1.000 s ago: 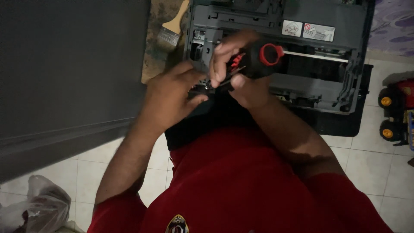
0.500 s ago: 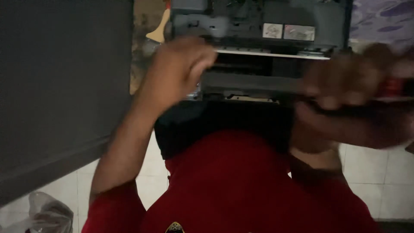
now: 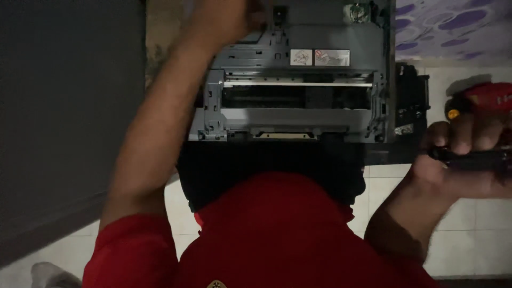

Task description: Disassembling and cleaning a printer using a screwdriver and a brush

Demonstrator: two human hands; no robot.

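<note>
A grey printer point(image 3: 298, 114) with its cover off lies in front of me, a metal rod and rollers showing across its middle. My left hand point(image 3: 224, 16) reaches over the printer's far left corner at the top of the view. It is blurred, and I cannot see whether it grips anything. My right hand point(image 3: 458, 154) is off to the right of the printer, above the floor. Its fingers are closed around a dark, slim tool point(image 3: 480, 157) that points sideways to the right.
A red toy vehicle point(image 3: 488, 96) with a yellow wheel stands on the white tiled floor point(image 3: 469, 240) just behind my right hand. A large dark grey panel point(image 3: 64, 117) fills the left side. Purple patterned fabric point(image 3: 453, 29) lies at the top right.
My right hand has swung from the printer's middle out to the right with the tool. My left hand has moved up from the printer's front to its far left corner.
</note>
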